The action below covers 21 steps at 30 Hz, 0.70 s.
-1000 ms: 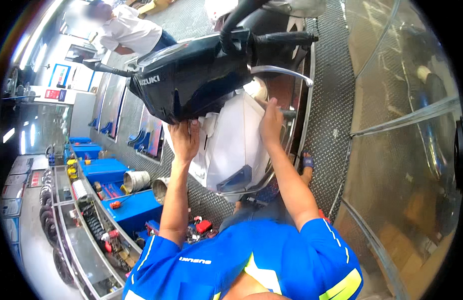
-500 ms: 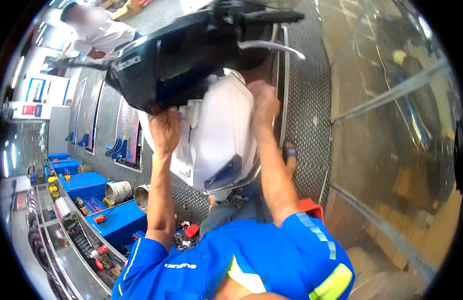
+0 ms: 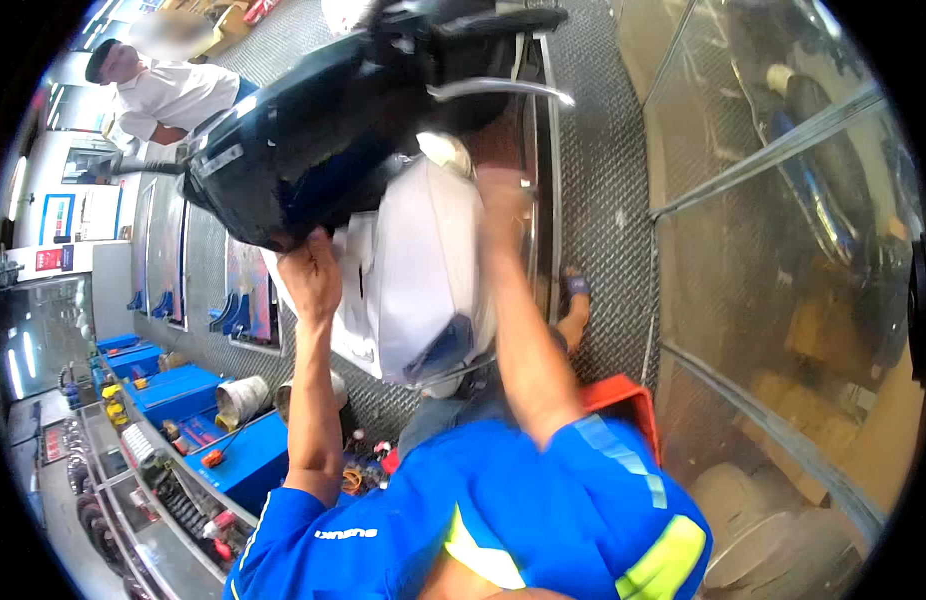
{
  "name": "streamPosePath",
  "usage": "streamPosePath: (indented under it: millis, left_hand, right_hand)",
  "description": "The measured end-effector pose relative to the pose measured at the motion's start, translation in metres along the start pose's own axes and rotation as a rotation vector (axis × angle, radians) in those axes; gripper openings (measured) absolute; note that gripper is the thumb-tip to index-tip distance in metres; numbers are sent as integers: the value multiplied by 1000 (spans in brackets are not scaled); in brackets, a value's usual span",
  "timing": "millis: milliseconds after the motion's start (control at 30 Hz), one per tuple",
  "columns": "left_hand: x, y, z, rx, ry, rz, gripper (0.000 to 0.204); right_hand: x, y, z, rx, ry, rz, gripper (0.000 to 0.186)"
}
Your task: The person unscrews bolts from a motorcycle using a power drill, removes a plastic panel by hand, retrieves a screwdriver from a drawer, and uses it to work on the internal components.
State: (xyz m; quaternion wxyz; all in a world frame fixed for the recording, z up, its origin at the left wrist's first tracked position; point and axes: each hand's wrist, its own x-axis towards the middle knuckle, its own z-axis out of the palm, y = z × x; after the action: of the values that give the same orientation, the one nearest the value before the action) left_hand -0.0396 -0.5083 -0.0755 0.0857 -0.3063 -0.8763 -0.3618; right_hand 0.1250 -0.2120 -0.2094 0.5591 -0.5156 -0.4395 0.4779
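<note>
In front of me stands a two-wheeler with a large black body panel (image 3: 283, 165) and a white angular panel (image 3: 430, 260) below it. A silver lever (image 3: 503, 91) juts out to the right from the handlebar area. My left hand (image 3: 311, 278) is closed at the lower edge of the black panel, its fingertips partly hidden there. My right hand (image 3: 505, 205) is beside the white panel's right edge, smeared by motion, so its fingers cannot be made out. Near the white panel's bottom is a dark bluish section (image 3: 440, 345).
Blue boxes (image 3: 245, 448) and a stained bucket (image 3: 243, 399) stand at the left, by a glass-sided counter (image 3: 133, 520). A person in white (image 3: 173, 100) is at the far left. To the right are a red bin (image 3: 628, 400), textured metal floor (image 3: 608, 220) and a transparent partition (image 3: 763, 270).
The whole view has shifted, so the two-wheeler appears further left. My right hand is more blurred beside the white panel. My left hand stays at the black panel's lower edge.
</note>
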Motion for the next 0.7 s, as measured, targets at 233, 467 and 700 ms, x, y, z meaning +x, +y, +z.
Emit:
streamPosePath:
  millis: [233, 467, 700]
  left_hand:
    - [10, 5, -7, -43, 51, 121, 32]
    - [12, -5, 7, -23, 24, 30, 41]
    - [12, -4, 6, 26, 108, 178, 24]
  right_hand:
    - [-74, -37, 21, 340, -542, 181, 66]
    - [-126, -94, 23, -201, -461, -446, 42]
    - [-126, -142, 49, -370, -403, -582, 35]
